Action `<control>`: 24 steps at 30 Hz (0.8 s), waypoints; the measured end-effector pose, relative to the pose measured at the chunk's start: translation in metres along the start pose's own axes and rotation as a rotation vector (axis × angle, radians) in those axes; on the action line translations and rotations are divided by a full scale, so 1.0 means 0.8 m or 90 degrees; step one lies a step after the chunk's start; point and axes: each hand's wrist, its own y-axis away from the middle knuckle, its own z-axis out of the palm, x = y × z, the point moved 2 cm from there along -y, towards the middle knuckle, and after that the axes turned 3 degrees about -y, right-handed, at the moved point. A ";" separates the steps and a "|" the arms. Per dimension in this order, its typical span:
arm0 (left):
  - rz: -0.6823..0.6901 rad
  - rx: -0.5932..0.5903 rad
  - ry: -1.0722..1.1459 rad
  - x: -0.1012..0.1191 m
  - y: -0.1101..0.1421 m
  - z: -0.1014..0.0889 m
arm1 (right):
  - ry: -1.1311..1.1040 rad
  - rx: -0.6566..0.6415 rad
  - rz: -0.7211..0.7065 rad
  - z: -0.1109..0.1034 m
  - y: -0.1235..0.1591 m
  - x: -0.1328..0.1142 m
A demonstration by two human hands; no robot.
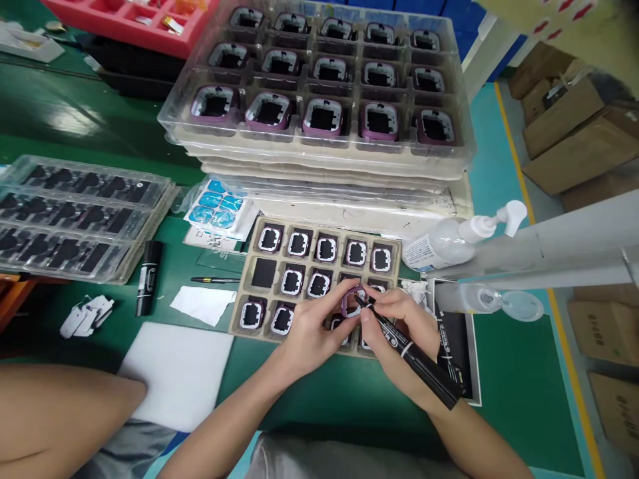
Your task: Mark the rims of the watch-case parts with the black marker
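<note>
Between its thumb and fingers, my left hand [314, 332] pinches a small purple watch-case frame [345, 304] over the near right part of a tray. In my right hand [407, 326] is a black marker pen [417, 362], its tip at the inner edge of the frame; right fingertips also touch the frame's far side. Below both hands lies the grey-brown pulp tray [238, 306] with rows of similar purple frames. One pocket [263, 273] at its left shows only a dark square bottom. My hands hide several of the tray's near right pockets.
Stacked clear plastic trays [319, 143] with more frames rise behind. A pump bottle [439, 243] and a second bottle [469, 298] stand right. At left lie another marker [148, 279], a thin pen [214, 280], white paper [202, 305], a foam sheet [174, 372] and parts trays [120, 259]. Another person's arm [64, 412] enters lower left.
</note>
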 end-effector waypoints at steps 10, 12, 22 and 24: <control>0.057 0.008 -0.036 0.001 0.001 0.000 | 0.013 0.010 -0.015 0.002 0.001 0.002; 0.068 0.011 -0.042 0.002 0.001 0.000 | 0.018 0.005 -0.009 0.002 0.001 0.002; 0.091 0.019 -0.056 0.002 0.000 0.001 | 0.023 0.010 -0.003 0.001 0.000 0.002; 0.094 0.020 -0.058 0.002 -0.001 0.001 | 0.024 0.009 -0.002 0.002 0.000 0.002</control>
